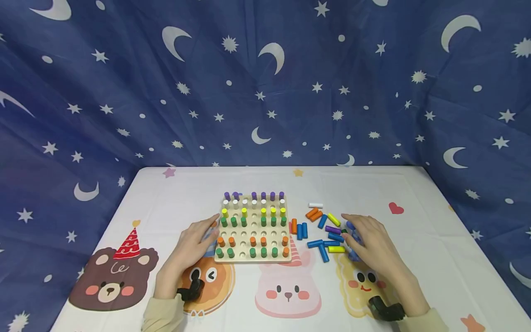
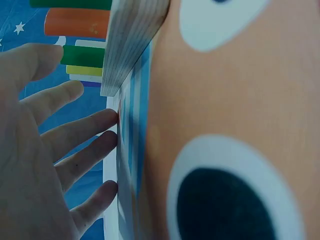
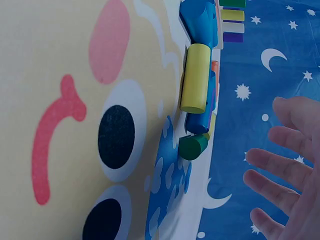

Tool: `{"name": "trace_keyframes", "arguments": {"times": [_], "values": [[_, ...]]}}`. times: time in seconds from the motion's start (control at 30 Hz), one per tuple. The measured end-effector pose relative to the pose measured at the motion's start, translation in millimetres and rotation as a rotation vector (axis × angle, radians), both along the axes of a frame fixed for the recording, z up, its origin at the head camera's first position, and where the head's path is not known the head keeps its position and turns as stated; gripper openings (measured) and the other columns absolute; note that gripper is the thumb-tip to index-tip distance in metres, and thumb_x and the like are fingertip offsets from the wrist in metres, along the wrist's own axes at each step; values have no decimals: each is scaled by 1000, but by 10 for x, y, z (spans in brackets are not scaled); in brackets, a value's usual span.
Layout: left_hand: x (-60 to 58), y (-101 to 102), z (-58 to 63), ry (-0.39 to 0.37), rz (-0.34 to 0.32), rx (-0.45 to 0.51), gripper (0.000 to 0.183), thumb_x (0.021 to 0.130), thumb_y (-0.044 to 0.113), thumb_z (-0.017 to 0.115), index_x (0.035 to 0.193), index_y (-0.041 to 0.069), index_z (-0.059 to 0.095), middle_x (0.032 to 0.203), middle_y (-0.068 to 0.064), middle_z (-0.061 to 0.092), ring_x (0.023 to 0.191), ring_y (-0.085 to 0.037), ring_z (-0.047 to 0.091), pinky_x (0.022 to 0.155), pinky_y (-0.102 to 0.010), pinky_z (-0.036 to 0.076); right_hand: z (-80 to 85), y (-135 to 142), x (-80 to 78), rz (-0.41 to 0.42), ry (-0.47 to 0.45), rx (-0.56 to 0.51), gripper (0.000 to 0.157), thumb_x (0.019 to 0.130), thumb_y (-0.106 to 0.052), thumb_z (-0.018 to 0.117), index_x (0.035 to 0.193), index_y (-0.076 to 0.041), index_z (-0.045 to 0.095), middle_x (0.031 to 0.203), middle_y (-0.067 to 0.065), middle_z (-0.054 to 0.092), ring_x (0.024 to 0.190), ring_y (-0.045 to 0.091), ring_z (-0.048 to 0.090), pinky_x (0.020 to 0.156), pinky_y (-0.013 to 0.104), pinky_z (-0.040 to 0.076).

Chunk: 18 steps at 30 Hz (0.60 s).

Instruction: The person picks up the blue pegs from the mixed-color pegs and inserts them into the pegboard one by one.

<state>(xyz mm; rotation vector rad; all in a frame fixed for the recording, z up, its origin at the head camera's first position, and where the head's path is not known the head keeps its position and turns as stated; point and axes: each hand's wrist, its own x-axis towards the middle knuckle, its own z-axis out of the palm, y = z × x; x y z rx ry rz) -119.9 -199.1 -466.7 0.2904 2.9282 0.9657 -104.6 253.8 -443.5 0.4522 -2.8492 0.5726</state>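
A dark blue cloth (image 1: 215, 50) patterned with white moons (image 1: 274, 56) and stars (image 1: 321, 8) hangs behind the white surface (image 1: 178, 198), which bears a printed brown bear (image 1: 109, 276) in a red party hat (image 1: 127, 244), a pink rabbit (image 1: 288, 302) and a red heart (image 1: 396, 208).

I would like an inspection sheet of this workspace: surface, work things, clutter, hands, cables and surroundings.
Surface: white tabletop with printed cartoon faces, stars and a heart.
Work things: wooden pegboard with upright coloured pegs, several holes unfilled; loose pegs lie scattered to its right, many of them blue.
Clutter: nothing seen.
Left hand: beside the board's left edge, fingers extended, holding nothing; contact with the board unclear.
Right hand: beside the loose pegs, fingers relaxed, holding nothing.
Cables: nothing seen.
Surroundings: blue backdrop with white moons and stars, behind and at both sides.
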Motion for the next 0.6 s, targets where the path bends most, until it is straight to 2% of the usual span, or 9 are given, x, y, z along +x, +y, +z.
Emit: {"name": "trace_keyframes", "arguments": {"times": [0.6], "values": [[12,-9,-47,20,-40,-45,55,95,25,56,147,21,41,146,-13,46,137,-37,36,108,-64,25,23,-6,-46,32,-53,59,44,89,-30,67,128,-12,58,127,12,62,122,32,51,106,58,34]]}}
